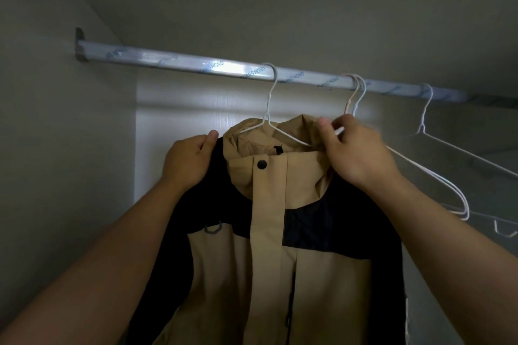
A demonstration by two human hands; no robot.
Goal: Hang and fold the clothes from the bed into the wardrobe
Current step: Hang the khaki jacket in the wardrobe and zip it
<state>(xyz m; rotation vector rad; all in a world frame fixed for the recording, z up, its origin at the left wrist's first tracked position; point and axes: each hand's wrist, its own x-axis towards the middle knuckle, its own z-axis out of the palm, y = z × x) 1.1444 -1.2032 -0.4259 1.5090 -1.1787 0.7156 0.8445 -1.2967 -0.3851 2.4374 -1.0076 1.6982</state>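
A tan and black hooded jacket point(269, 246) hangs on a white wire hanger point(268, 109) hooked over the silver wardrobe rail point(173, 60). My left hand point(186, 161) grips the jacket's black left shoulder. My right hand point(353, 152) is at the jacket's right shoulder beside the hood, fingers curled round the fabric and a white hanger wire there. The lower part of the jacket runs out of view at the bottom.
To the right on the rail hang two empty wire hangers point(437, 179) close together and one more hanger point(429, 120) farther right. The wardrobe's left side wall point(56, 148) and back panel point(182, 126) enclose the space.
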